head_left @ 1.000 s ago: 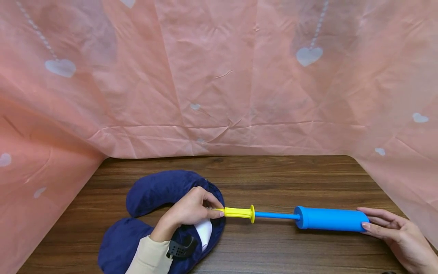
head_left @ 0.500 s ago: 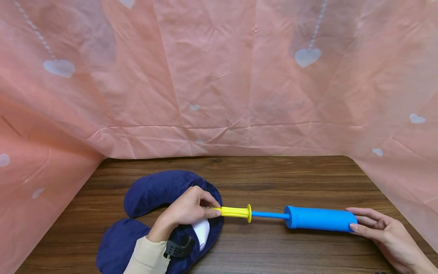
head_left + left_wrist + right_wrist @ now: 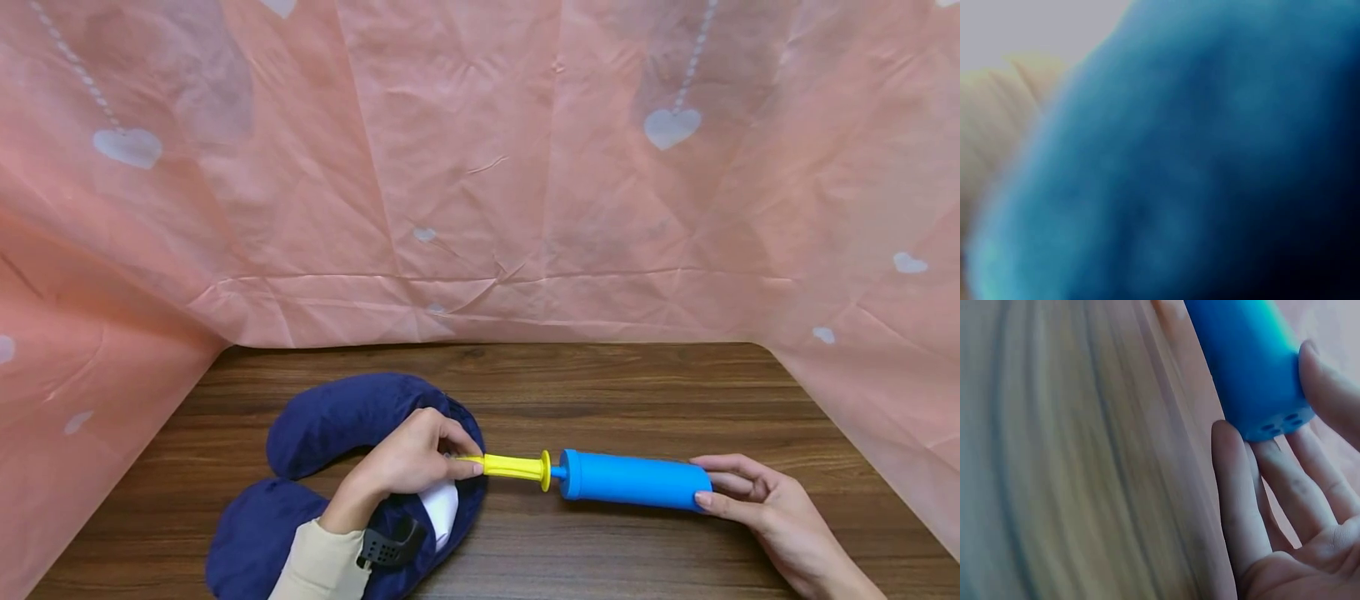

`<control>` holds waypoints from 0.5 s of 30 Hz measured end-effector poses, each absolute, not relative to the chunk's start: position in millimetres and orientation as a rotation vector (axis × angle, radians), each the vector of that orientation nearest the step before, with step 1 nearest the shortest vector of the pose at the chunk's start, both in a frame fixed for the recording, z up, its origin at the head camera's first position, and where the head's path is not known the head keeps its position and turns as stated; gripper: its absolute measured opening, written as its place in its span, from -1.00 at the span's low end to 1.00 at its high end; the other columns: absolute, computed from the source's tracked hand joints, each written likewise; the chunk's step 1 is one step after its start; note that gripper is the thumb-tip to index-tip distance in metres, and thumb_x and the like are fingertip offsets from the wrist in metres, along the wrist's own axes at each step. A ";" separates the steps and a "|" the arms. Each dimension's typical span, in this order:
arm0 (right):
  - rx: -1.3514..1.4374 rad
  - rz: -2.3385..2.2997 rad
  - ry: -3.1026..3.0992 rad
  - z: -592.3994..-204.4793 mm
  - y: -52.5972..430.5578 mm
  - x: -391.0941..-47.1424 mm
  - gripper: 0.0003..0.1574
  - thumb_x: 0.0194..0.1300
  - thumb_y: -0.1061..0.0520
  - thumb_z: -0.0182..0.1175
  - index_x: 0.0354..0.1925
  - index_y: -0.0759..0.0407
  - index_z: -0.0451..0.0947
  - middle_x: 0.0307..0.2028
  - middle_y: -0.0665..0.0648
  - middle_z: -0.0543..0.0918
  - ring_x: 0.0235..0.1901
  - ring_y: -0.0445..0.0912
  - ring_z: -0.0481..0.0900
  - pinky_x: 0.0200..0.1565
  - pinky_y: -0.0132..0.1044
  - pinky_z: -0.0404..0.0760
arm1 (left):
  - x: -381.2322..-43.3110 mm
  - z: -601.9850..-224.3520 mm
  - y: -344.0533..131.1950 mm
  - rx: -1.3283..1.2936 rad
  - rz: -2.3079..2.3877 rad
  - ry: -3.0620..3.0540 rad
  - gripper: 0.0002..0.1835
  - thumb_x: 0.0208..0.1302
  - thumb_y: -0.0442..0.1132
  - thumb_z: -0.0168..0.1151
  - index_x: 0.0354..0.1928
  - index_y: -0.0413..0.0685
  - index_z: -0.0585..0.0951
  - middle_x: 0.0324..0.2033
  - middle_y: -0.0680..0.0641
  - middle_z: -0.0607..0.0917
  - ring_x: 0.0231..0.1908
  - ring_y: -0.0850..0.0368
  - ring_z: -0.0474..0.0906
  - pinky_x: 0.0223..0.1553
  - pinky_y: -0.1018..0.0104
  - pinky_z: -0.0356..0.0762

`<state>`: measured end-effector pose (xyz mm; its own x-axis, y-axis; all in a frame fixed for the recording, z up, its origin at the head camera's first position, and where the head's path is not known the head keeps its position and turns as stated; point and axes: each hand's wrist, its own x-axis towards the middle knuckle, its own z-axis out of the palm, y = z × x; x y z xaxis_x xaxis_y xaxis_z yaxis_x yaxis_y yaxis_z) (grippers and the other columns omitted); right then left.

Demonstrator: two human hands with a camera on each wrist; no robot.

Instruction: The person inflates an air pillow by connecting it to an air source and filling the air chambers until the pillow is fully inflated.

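Observation:
A hand pump with a blue barrel (image 3: 637,481) and a ribbed yellow handle (image 3: 513,467) lies across the head view, only a short piece of its blue rod showing. My left hand (image 3: 420,454) pinches the narrow yellow tip over a navy U-shaped neck pillow (image 3: 352,421); the tip's end is hidden behind the fingers. White material (image 3: 441,510) shows in the pillow's opening under that hand. At the barrel's far end, my right hand (image 3: 765,508) holds it between thumb and fingers. Holes dot the barrel's end face (image 3: 1280,427) in the right wrist view. Blurred pillow fabric (image 3: 1166,150) fills most of the left wrist view.
Dark wood-grain tabletop (image 3: 600,392) lies beneath everything. Pink cloth (image 3: 465,167) with white hearts hangs around the back and both sides. A black strap (image 3: 393,543) circles the left wrist, over the pillow.
My right hand has pushed the blue barrel leftward, close to the yellow handle, so the exposed rod is much shorter. The left hand and pillow have stayed almost in place.

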<state>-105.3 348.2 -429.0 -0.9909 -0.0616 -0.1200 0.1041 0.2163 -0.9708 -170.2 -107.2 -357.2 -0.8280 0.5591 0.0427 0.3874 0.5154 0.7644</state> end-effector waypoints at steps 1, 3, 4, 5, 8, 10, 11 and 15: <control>0.049 -1.872 2.351 -428.8 343.7 -105.7 -0.55 0.52 0.26 0.30 0.30 0.00 0.67 0.01 -0.22 0.85 -0.04 -0.20 0.78 -0.06 -0.34 0.68 | -169.9 -357.3 -107.2 0.813 1.204 2.549 -0.97 0.30 -0.24 0.55 -0.26 0.00 0.90 -0.26 0.06 0.86 -0.33 0.29 0.61 -0.29 0.42 0.54; 0.054 -1.849 2.363 -428.8 336.8 -106.0 -0.54 0.52 0.23 0.32 0.32 0.04 0.65 0.02 -0.22 0.84 -0.03 -0.20 0.77 -0.05 -0.34 0.68 | -169.2 -357.5 -106.7 0.823 1.196 2.557 -0.97 0.30 -0.24 0.55 -0.26 0.01 0.90 -0.26 0.07 0.86 -0.32 0.31 0.61 -0.26 0.42 0.55; 0.054 -1.843 2.368 -428.8 334.3 -105.9 -0.54 0.52 0.23 0.33 0.32 0.06 0.64 0.02 -0.22 0.84 -0.03 -0.20 0.77 -0.05 -0.34 0.68 | -168.8 -357.5 -106.6 0.824 1.194 2.559 -0.97 0.30 -0.23 0.55 -0.26 0.01 0.90 -0.26 0.07 0.86 -0.31 0.31 0.61 -0.26 0.42 0.55; 0.053 -1.839 2.371 -428.8 332.5 -105.8 -0.53 0.51 0.22 0.33 0.33 0.08 0.63 0.03 -0.22 0.84 -0.02 -0.21 0.77 -0.05 -0.34 0.68 | -168.5 -357.7 -106.5 0.828 1.195 2.559 -0.97 0.30 -0.24 0.55 -0.26 0.01 0.90 -0.26 0.07 0.86 -0.31 0.31 0.61 -0.26 0.42 0.56; 0.050 -1.837 2.380 -429.3 331.4 -105.2 -0.53 0.51 0.23 0.33 0.34 0.10 0.63 0.03 -0.22 0.84 -0.01 -0.22 0.77 -0.05 -0.35 0.68 | -167.7 -358.0 -105.1 0.827 1.187 2.563 -0.97 0.30 -0.22 0.55 -0.25 0.03 0.90 -0.27 0.09 0.86 -0.32 0.33 0.61 -0.25 0.42 0.56; 0.048 -1.844 2.384 -429.9 333.3 -104.8 -0.53 0.51 0.24 0.33 0.33 0.12 0.63 0.03 -0.22 0.84 -0.01 -0.23 0.77 -0.05 -0.35 0.68 | -167.3 -358.6 -104.7 0.833 1.191 2.560 -0.96 0.30 -0.23 0.55 -0.25 0.02 0.90 -0.28 0.09 0.86 -0.33 0.33 0.62 -0.27 0.42 0.56; 0.048 -1.849 2.381 -430.2 334.8 -104.8 -0.53 0.51 0.24 0.33 0.33 0.11 0.64 0.02 -0.23 0.83 -0.01 -0.24 0.77 -0.05 -0.36 0.68 | -167.3 -359.0 -104.1 0.836 1.188 2.562 -0.96 0.30 -0.22 0.56 -0.25 0.03 0.90 -0.28 0.09 0.86 -0.34 0.34 0.62 -0.28 0.42 0.57; 0.027 -1.887 2.354 -432.4 345.5 -105.0 -0.54 0.51 0.29 0.31 0.31 0.08 0.67 0.02 -0.23 0.84 0.00 -0.26 0.76 -0.06 -0.37 0.68 | -166.3 -360.5 -102.9 0.842 1.188 2.563 -0.96 0.29 -0.23 0.56 -0.25 0.01 0.90 -0.30 0.08 0.86 -0.37 0.34 0.61 -0.31 0.43 0.56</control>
